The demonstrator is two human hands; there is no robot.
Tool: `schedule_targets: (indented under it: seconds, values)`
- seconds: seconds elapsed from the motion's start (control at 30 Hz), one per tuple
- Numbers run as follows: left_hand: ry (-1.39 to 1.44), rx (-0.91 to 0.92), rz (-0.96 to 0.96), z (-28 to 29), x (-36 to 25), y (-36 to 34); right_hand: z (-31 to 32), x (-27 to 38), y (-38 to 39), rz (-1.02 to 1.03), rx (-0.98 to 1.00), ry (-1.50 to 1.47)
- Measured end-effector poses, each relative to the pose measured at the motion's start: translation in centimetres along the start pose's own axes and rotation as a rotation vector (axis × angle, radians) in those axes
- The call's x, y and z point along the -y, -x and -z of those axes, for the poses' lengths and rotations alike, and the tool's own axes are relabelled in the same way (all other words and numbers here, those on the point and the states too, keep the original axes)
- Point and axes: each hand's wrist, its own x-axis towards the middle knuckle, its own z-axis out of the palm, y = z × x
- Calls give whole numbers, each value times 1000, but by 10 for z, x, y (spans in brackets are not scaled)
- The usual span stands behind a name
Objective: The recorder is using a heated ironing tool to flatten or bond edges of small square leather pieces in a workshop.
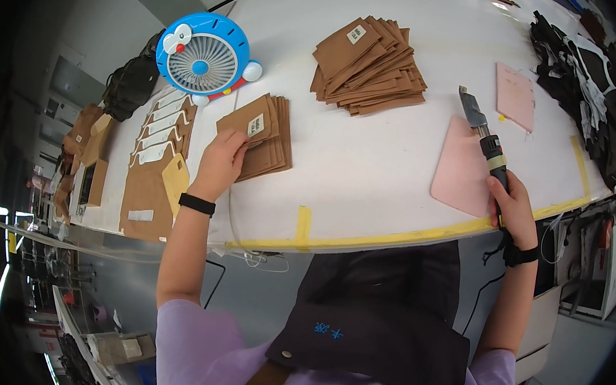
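Across the white tabletop [367,179], work looks partway: big far brown pile [365,65], smaller left brown stack [274,145], which one's finished I can't tell, left hand [222,160] on that stack, fingers bent, pinch uncertain, right hand [518,213] gripping a bladed tool [495,153] well apart.

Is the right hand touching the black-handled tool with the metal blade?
Touching: in the head view, the right hand grips the black-handled tool by its handle.
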Motion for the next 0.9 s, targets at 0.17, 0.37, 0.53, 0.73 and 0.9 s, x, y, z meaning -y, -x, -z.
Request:
schedule_targets:
  seconds: [0.17,0.37,0.53,0.73,0.9]
  values:
    - [58,128,23,11,1,17,0,4,1,-2,2,6]
    - [89,324,31,31,-16,-7,-2,8,3,-2,4,34]
    - [108,307,-22,11,-49,-101,1,6,5,-7,-18,23]
    - [254,47,58,-76,-76,-184,-3,1,5,11,-41,-48]
    - [393,5,172,-102,-58,-205,-3,1,5,39,-26,-41]
